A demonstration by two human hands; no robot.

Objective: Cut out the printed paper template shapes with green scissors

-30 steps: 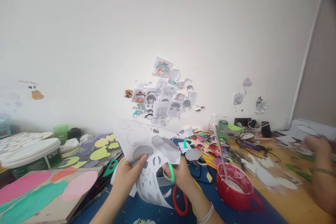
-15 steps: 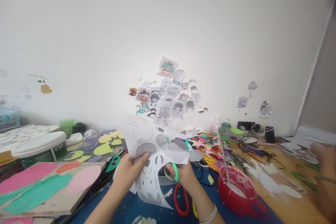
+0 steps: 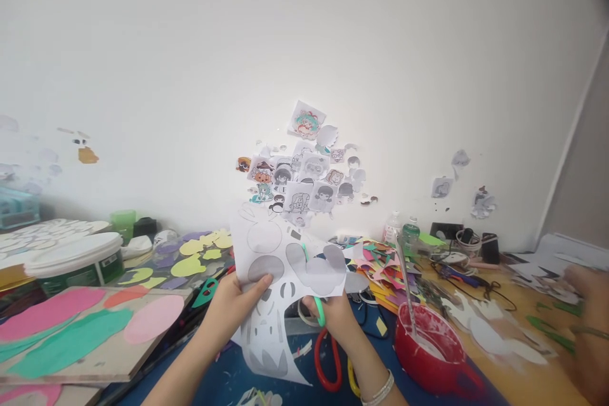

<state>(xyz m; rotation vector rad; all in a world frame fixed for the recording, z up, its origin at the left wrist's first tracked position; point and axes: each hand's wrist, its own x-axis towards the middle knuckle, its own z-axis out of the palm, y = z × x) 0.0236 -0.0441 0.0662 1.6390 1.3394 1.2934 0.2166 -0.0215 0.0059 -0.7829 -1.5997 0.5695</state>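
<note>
A white paper sheet (image 3: 264, 238) printed with grey and outlined shapes hangs in front of me, its lower strip curling down. My left hand (image 3: 242, 301) pinches its left side, thumb on top. Green-handled scissors (image 3: 320, 312) are in my right hand (image 3: 333, 314), whose fingers are partly hidden under the sheet. One blade tip shows above the paper beside a large grey shape (image 3: 321, 269) on the right part. Below my right hand, red scissor handles (image 3: 328, 365) lie on the blue mat (image 3: 280, 390).
A red cup (image 3: 428, 349) with white paste and a brush stands right of my hands. Colored paper scraps (image 3: 380, 266) lie behind it. Colored cutouts rest on a board (image 3: 118, 355) at left, near a white-lidded tub (image 3: 73, 257). Another person's hand (image 3: 592, 304) is at far right.
The sheet has shifted slightly right and its hanging strip has swung a little. My hands keep nearly the same hold. The view has moved slightly.
</note>
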